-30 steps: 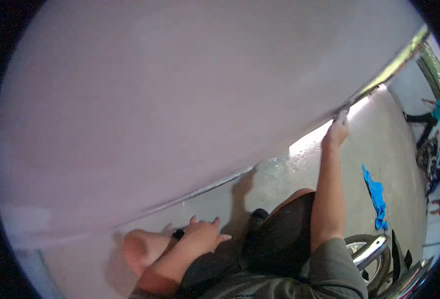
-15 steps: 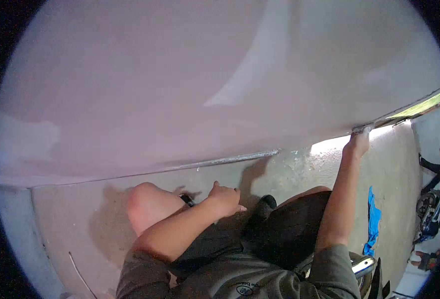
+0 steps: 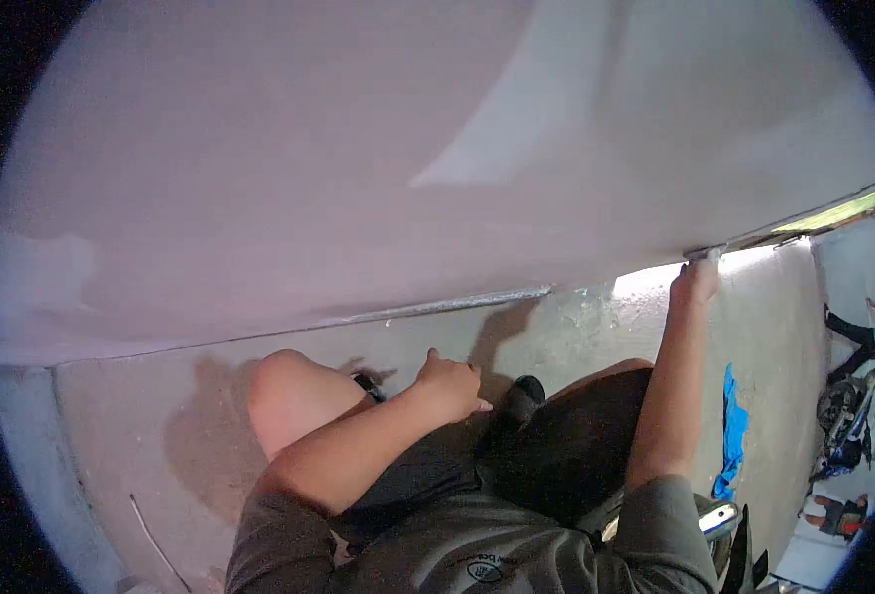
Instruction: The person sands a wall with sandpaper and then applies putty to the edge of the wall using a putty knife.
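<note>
My right hand (image 3: 696, 280) reaches out to the lower right edge of the pale plastered wall (image 3: 358, 198). Its fingers are closed on a small, flat greyish tool (image 3: 705, 254) pressed against the wall's edge; its exact kind is too small to make out. My left hand (image 3: 450, 389) hangs over my lap between my knees, its fingers loosely apart, with nothing visible in it. A narrow ledge of wet-looking grey material (image 3: 457, 304) runs along the wall's foot.
A blue cloth or plastic piece (image 3: 731, 436) lies on the concrete floor (image 3: 581, 342) to my right. Behind it are a parked motorbike (image 3: 843, 421) and two people farther off. A thin pale rod (image 3: 160, 543) lies at lower left. Bright light comes through beside the wall's edge.
My right hand has shifted slightly left along the wall's edge with the greyish tool. My left hand has hardly moved. The whole view has shifted a little.
</note>
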Tool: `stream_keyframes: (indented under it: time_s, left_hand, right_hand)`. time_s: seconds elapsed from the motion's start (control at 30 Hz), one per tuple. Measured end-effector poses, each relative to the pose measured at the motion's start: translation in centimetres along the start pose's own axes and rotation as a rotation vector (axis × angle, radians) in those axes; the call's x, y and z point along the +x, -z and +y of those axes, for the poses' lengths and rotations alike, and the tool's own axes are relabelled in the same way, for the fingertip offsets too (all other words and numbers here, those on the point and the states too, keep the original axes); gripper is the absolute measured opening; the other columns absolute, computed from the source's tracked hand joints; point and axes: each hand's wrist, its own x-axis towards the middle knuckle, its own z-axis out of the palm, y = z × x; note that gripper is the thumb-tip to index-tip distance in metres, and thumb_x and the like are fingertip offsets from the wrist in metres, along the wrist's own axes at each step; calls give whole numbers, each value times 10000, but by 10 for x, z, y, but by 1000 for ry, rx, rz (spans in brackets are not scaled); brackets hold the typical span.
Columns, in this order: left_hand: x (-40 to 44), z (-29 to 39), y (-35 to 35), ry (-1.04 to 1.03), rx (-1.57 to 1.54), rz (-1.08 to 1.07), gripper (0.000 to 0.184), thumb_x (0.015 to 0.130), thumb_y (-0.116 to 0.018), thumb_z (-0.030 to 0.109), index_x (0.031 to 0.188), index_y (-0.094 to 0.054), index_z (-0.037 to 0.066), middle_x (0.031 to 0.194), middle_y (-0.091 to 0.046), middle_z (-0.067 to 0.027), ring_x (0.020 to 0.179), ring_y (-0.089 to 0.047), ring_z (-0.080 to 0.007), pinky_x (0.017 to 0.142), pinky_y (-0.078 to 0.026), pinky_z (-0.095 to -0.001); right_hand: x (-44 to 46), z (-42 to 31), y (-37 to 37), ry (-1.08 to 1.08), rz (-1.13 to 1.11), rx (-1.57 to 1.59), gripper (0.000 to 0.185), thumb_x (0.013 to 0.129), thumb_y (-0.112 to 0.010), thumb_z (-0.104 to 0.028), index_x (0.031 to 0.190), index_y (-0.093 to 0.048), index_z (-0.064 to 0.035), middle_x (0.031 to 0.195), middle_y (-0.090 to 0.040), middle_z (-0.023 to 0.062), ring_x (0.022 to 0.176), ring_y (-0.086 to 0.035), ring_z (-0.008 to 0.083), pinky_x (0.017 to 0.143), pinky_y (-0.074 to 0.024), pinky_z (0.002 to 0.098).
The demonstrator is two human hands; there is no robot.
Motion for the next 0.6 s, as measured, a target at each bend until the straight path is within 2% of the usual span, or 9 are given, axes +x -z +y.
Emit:
stream_keyframes:
  time_s: [0.07, 0.1, 0.2, 0.33, 0.37, 0.47, 0.53, 0.57, 0.6]
  left_hand:
    - [0, 0, -1, -41, -8, 3, 711, 944, -524, 589, 1300, -536, -27, 1051, -694, -224, 1051, -663, -381, 1036, -373, -597]
    - [0, 0, -4, -49, -2, 5, 711, 944, -524, 589, 1300, -536, -27, 1051, -694, -224, 1051, -663, -381, 1036, -373, -597]
    - [1, -3, -6, -33, 39, 80, 702, 942, -529, 589, 1290, -543, -21, 1044, -696, -217, 1046, -665, -370, 1015, -382, -586]
    - [-1, -5, -3, -7, -12, 12, 705, 939, -531, 596, 1289, -541, -16, 1050, -695, -220, 1063, -658, -375, 1040, -357, -599]
    - [-1, -5, 0, -6, -16, 35, 707, 937, -532, 598, 1288, -539, -15, 1050, -695, -219, 1065, -657, -381, 1052, -347, -606]
    - [-3, 1, 7, 38, -11, 7, 715, 934, -544, 595, 1326, -545, -3, 1137, -693, -188, 1099, -654, -349, 1079, -326, -593]
    - [0, 2, 8, 46, 2, 0, 709, 935, -544, 593, 1320, -547, -2, 1136, -693, -187, 1101, -652, -349, 1080, -326, -592]
    - [0, 3, 7, 52, 19, -14, 704, 936, -544, 591, 1315, -549, -2, 1135, -693, -187, 1103, -651, -349, 1080, -326, -591]
    - [-1, 3, 3, 45, 29, -24, 704, 936, -544, 591, 1315, -549, -2, 1135, -693, -187, 1103, -651, -349, 1080, -326, -591]
  right_hand:
    - [21, 5, 8, -1, 96, -137, 479, 991, -558, -249, 1394, -440, -18, 1347, -563, 90, 1251, -507, 258, 1088, -308, 451]
    - [22, 9, 12, -39, 60, -97, 536, 1015, -544, -336, 1396, -421, 20, 1362, -556, 107, 1287, -489, 259, 1085, -316, 448]
    - [-17, -17, -2, 73, -33, -13, 606, 1007, -548, -396, 1405, -411, 41, 1341, -563, 127, 1277, -498, 259, 1077, -330, 436]
    - [19, 1, 10, 125, -6, -143, 577, 1023, -491, -352, 1453, -390, 19, 1400, -525, 136, 1327, -452, 243, 1091, -325, 436]
    - [16, 5, 8, 117, 87, -55, 357, 1011, -556, -269, 1184, -596, 41, 1103, -630, 82, 880, -579, 173, 727, -466, 322]
    - [13, -6, 4, 132, 37, 91, 373, 1021, -541, -273, 1210, -586, 45, 1131, -634, 101, 907, -597, 178, 726, -468, 299]
    - [-3, -26, -6, 389, -36, 56, 380, 1028, -531, -302, 1190, -590, 37, 1159, -633, 101, 932, -605, 178, 741, -476, 306]
    - [-13, -28, -10, 456, -23, 29, 370, 1032, -519, -321, 1126, -599, 28, 1030, -628, 77, 865, -584, 157, 717, -462, 314]
    - [-1, -25, 3, 254, 50, -255, 570, 1043, -483, -408, 1330, -504, 85, 1282, -601, 121, 1110, -581, 242, 954, -424, 320]
